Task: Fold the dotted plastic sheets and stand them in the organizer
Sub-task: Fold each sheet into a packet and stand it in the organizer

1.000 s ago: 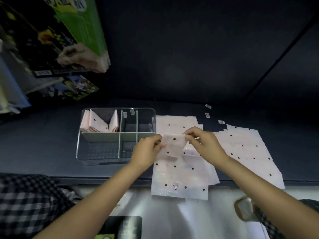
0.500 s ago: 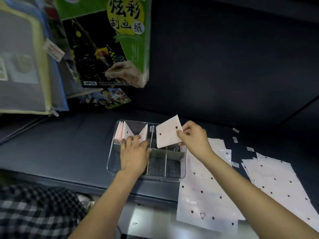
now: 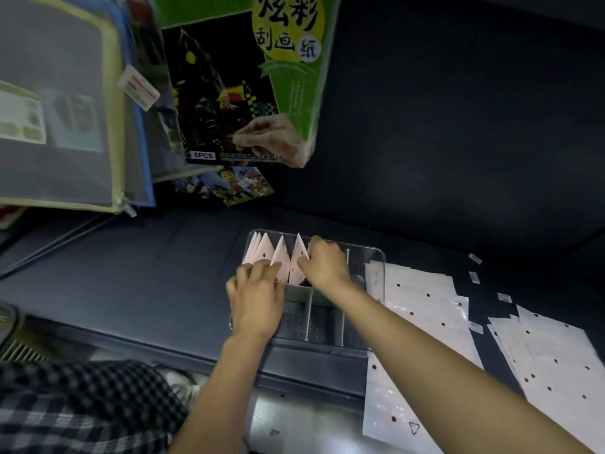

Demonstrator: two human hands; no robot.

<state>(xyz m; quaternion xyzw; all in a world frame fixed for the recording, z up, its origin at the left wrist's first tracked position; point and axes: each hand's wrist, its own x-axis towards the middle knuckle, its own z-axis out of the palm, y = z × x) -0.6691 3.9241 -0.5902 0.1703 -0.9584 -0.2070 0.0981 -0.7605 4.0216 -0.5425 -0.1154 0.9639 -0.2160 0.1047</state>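
The folded dotted sheets [image 3: 281,262] are standing upright in the rear left compartment of the clear organizer [image 3: 376,257], which is sitting on the dark surface [image 3: 147,283]. The right hand [image 3: 324,265] is pinching the rightmost folded sheet [image 3: 298,257] inside that compartment, while the left hand [image 3: 258,296] is resting on the organizer's front left part with relaxed fingers touching the standing sheets. Unfolded dotted sheets [image 3: 425,309] are lying flat just right of the organizer, with a second pile [image 3: 553,358] lying farther right.
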